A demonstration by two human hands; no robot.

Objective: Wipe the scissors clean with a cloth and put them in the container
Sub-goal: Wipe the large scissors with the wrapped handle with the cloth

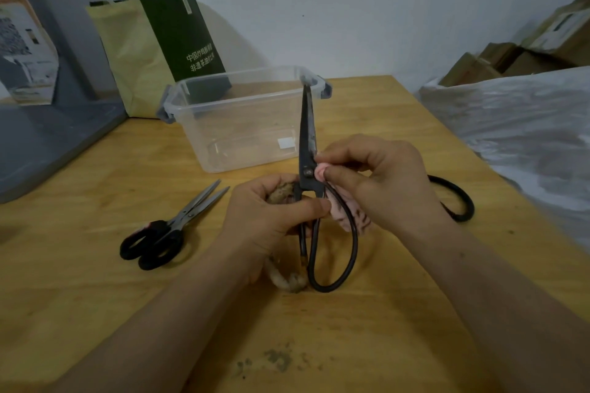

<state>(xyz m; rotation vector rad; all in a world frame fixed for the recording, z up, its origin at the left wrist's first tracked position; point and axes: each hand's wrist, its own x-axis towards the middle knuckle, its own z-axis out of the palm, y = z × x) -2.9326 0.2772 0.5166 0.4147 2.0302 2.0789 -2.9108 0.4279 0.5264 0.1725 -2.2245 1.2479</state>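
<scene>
Black scissors [307,150] point upward, left hand [271,220] gripping handles, right fingers [343,154] pinching cloth [345,214] at pivot.

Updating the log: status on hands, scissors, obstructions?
Left hand grips black scissors at the handles, blades up. Right hand pinches pink cloth against the pivot. Container open behind, scissors not yet in; nothing blocks it.
</scene>
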